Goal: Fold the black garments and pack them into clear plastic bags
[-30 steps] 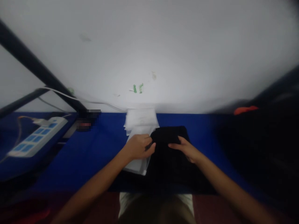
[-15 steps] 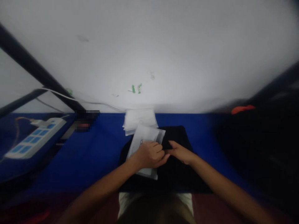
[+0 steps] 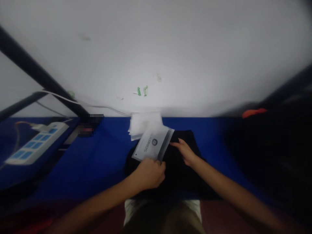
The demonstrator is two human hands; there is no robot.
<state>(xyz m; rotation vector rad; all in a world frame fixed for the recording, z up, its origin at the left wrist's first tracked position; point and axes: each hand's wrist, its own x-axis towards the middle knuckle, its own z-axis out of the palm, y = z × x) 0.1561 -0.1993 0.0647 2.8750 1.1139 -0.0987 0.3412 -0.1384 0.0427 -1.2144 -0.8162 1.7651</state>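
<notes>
A folded black garment [image 3: 180,169] lies on the blue table [image 3: 97,156] in front of me. My left hand [image 3: 149,174] is closed on the near edge of a frosted white zip bag [image 3: 153,144] with dark print, and holds it tilted above the garment. My right hand [image 3: 185,150] reaches to the bag's right edge, fingers stretched out and touching it near the zip strip. Behind the bag, a stack of more white bags [image 3: 141,125] rests against the wall.
A white power strip with blue sockets [image 3: 36,143] lies at the left, with cables running along the wall. A dark metal frame [image 3: 36,76] slants across the upper left. A dark heap with an orange piece [image 3: 254,112] fills the right side.
My left hand has lifted the zip bag off the garment and turned it so its printed face shows. My right hand has moved up from the garment to the bag's right edge.
</notes>
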